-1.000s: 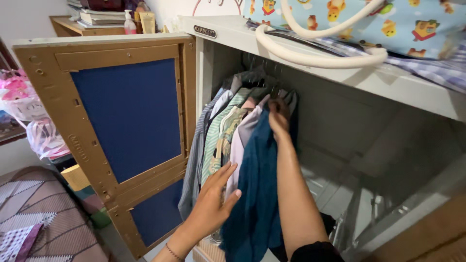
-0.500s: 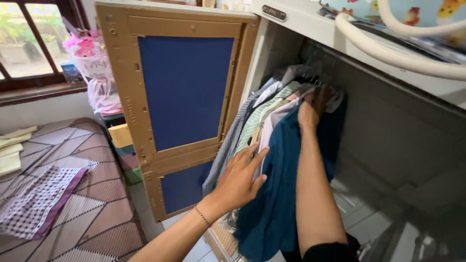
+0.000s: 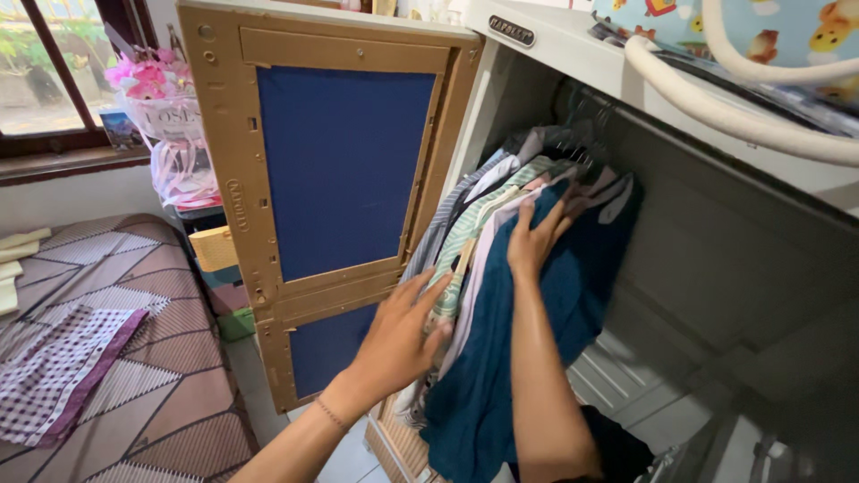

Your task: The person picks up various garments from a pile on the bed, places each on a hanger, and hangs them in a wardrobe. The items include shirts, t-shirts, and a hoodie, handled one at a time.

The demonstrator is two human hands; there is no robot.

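The view looks down into an open wardrobe [image 3: 680, 259] with pale grey inner walls. Its door [image 3: 340, 170], a brown frame with dark blue panels, stands open to the left. Inside, a row of hanging clothes [image 3: 483, 215] is packed close together: striped, green-and-white, pale lilac, and at the front a dark teal garment [image 3: 537, 331] that hangs down long.

The right hand [image 3: 532, 237] rests on the upper part of the teal garment, the fingers [image 3: 557, 215] a little spread and pressing into the cloth; whether they pinch it I cannot tell. The left hand [image 3: 398, 335] lies flat against the striped and lilac clothes just beside the teal one, its fingers [image 3: 428, 291] stretched out and slightly apart, holding nothing.

On top of the wardrobe lies a light blue bag [image 3: 761, 36] with cartoon prints and thick cream handles. To the left is a bed [image 3: 116, 376] with a brown patterned cover and a checked cloth [image 3: 54, 367] on it. Behind it are a window [image 3: 54, 72] with a dark wooden frame and a pink flower bouquet [image 3: 157, 89] near the sill.
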